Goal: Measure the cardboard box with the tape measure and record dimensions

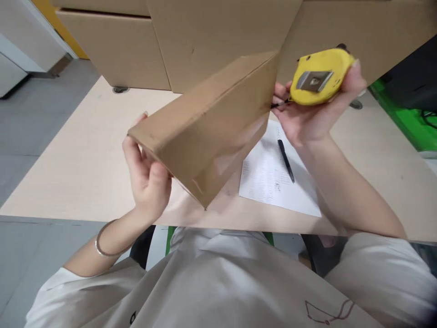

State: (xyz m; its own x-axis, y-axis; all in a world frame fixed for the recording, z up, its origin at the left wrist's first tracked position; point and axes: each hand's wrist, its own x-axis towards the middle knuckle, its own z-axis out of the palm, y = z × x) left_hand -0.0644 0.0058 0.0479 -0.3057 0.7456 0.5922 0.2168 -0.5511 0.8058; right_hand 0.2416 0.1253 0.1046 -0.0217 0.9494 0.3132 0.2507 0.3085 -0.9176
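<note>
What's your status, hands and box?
Left hand grips cardboard box, tilted over table. Right hand holds yellow tape measure at its far end. Pen on paper beneath.

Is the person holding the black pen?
No, the pen lies on the paper sheet; the right hand holds a yellow tape measure.

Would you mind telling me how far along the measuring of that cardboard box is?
Done: the sheet of paper on the table already bears lines of text, with the pen lying on it. In hand: the left hand holds the cardboard box tilted above the table, while the right hand holds the tape measure at its far edge. Left: its tape looks barely drawn out, so a reading probably remains.
</note>
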